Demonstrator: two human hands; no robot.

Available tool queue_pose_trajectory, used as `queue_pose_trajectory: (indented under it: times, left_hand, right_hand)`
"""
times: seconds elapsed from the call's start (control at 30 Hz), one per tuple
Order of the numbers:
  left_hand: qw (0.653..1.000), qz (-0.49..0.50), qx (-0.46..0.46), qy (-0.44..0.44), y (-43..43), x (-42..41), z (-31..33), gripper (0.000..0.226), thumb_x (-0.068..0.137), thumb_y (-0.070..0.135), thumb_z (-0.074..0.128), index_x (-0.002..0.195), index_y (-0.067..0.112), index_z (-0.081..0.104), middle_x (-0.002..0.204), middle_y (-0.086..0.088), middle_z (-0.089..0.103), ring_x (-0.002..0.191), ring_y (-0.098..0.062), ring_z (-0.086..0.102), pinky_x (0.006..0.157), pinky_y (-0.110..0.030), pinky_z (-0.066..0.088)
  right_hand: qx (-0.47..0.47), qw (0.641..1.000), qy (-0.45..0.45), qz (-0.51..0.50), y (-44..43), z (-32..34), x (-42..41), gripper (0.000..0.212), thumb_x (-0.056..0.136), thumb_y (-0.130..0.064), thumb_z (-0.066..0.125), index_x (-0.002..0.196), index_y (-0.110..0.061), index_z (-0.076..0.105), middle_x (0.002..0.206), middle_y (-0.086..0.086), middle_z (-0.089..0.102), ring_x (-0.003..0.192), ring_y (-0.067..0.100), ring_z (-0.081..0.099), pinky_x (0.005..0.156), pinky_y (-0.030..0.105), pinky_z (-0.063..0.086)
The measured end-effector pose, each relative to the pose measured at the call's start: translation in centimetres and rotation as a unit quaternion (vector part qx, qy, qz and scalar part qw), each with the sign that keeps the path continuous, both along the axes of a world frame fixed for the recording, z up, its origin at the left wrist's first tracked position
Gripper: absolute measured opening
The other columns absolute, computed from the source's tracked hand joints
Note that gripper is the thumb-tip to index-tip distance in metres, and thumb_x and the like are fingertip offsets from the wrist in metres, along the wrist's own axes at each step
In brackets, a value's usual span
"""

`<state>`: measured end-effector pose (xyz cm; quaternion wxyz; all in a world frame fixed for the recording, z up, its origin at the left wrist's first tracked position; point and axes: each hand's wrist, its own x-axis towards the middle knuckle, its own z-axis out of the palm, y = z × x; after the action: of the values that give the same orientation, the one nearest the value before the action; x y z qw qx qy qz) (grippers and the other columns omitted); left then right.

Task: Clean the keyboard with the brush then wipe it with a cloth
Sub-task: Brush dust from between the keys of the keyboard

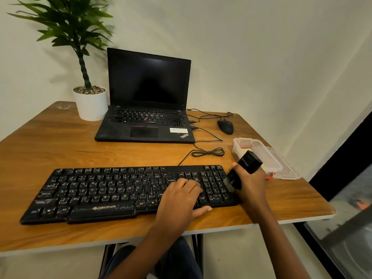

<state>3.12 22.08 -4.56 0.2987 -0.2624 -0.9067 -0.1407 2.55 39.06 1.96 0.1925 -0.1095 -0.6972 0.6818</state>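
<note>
- Keyboard (112,190), black and full-size, lies flat near the front edge of the wooden bench (60,146), its long side running left to right.
- Right hand (251,182) is at the keyboard's right end. Its grip is wrapped round the middle of a black brush (244,168), with the fingers curled about the body and the thumb tip showing on the side towards the keys.
- The brush is tilted: its blunt top end points up and away from the keyboard, and its bristles point down onto the number pad at the keyboard's right end.
- The right forearm rises from the lower right, past the keyboard's right front corner, with the wrist roughly in line with it.
- Left hand (179,196) holds nothing. Its grip is spread loosely, palm down, fingers lying on the keys just left of the number pad and thumb stretched along the keyboard's front edge.
- The left forearm comes up from below the keyboard's front edge, angled to the right.
- Behind the keyboard stands an open laptop (147,109) with a dark screen.
- Behind the keyboard's left half is a potted plant (90,101).
- Behind the keyboard's right end are a black mouse (225,126) and a looped cable (207,153).
- Just beyond the keyboard's right end sits a clear plastic container (259,154).
</note>
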Motion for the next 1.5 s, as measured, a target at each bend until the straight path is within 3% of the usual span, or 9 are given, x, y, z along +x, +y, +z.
queue_pose_trajectory:
  times: [0.2,0.3,0.47,0.63,0.9,1.07,1.17,1.33,1.5]
  left_hand:
    - [1.0,-0.003,0.006,0.003,0.0,0.0,0.0,0.053,0.077,0.064,0.035,0.088,0.027,0.071,0.09,0.014,0.065,0.081,-0.007,0.061,0.066,-0.022,0.052]
    - [1.0,-0.005,0.005,0.001,0.0,0.0,0.0,0.053,0.076,0.064,0.035,0.087,0.027,0.071,0.09,0.014,0.065,0.081,-0.007,0.061,0.065,-0.022,0.051]
    - [1.0,-0.002,0.006,0.001,-0.1,-0.1,0.0,0.053,0.077,0.064,0.035,0.087,0.027,0.071,0.091,0.014,0.065,0.082,-0.007,0.061,0.066,-0.022,0.051]
    - [1.0,-0.002,0.005,-0.004,0.0,-0.1,0.0,0.053,0.077,0.065,0.035,0.087,0.027,0.071,0.09,0.014,0.065,0.081,-0.007,0.06,0.065,-0.021,0.051]
    - [1.0,-0.009,0.012,0.0,0.0,0.0,0.1,0.052,0.076,0.065,0.036,0.086,0.028,0.071,0.089,0.015,0.065,0.081,-0.006,0.061,0.065,-0.021,0.05]
    - [1.0,-0.008,0.01,-0.003,-0.1,0.0,0.1,0.052,0.076,0.065,0.036,0.087,0.028,0.071,0.09,0.015,0.065,0.081,-0.006,0.06,0.065,-0.021,0.051]
    - [1.0,-0.005,0.01,-0.007,0.0,0.0,0.1,0.052,0.076,0.065,0.035,0.087,0.029,0.071,0.089,0.016,0.064,0.081,-0.006,0.06,0.065,-0.021,0.051]
    - [1.0,0.0,0.013,-0.009,0.0,0.1,0.2,0.053,0.077,0.065,0.034,0.088,0.028,0.071,0.09,0.015,0.065,0.08,-0.006,0.06,0.065,-0.021,0.051]
    - [1.0,-0.002,0.013,-0.013,-0.1,0.1,0.3,0.054,0.076,0.066,0.034,0.088,0.028,0.072,0.091,0.015,0.066,0.08,-0.006,0.061,0.065,-0.022,0.053]
  right_hand:
    - [0.044,0.999,-0.003,-0.007,1.9,-0.2,1.7,0.025,0.083,-0.002,0.062,0.08,-0.024,0.049,0.081,0.0,0.057,0.082,0.017,0.058,0.067,0.03,0.053]
    - [0.051,0.999,0.0,0.018,1.2,0.3,0.9,0.022,0.085,-0.002,0.059,0.081,-0.02,0.049,0.077,-0.002,0.055,0.066,0.008,0.06,0.05,0.017,0.051]
    - [0.032,0.999,0.0,0.002,-0.1,-0.1,-1.0,0.019,0.084,-0.016,0.063,0.09,-0.03,0.052,0.09,0.0,0.063,0.086,0.018,0.063,0.074,0.039,0.055]
    - [-0.003,1.0,-0.021,0.004,0.9,-0.4,0.5,0.026,0.083,-0.007,0.062,0.087,-0.029,0.05,0.089,0.001,0.059,0.084,0.015,0.06,0.073,0.039,0.055]
    - [0.188,0.981,-0.045,-0.005,0.3,0.4,-3.4,0.021,0.081,-0.013,0.065,0.078,-0.026,0.048,0.077,-0.006,0.056,0.072,0.008,0.054,0.066,0.029,0.047]
    - [0.1,0.995,-0.013,-0.009,-0.1,-0.1,-2.2,0.019,0.086,-0.016,0.062,0.102,-0.017,0.052,0.088,-0.003,0.06,0.081,0.008,0.06,0.058,0.016,0.045]
    - [0.025,0.999,-0.033,-0.002,0.5,-0.3,0.0,0.015,0.084,-0.007,0.061,0.094,-0.016,0.053,0.084,0.002,0.06,0.077,0.014,0.061,0.057,0.026,0.05]
    - [0.158,0.983,-0.088,0.034,1.5,0.8,-1.6,0.018,0.083,-0.01,0.062,0.082,-0.021,0.049,0.08,-0.002,0.056,0.075,0.012,0.055,0.063,0.028,0.047]
    - [0.194,0.98,-0.032,0.008,-0.5,0.4,-4.9,0.015,0.085,-0.019,0.064,0.088,-0.023,0.049,0.083,-0.007,0.057,0.082,0.012,0.055,0.072,0.028,0.046]
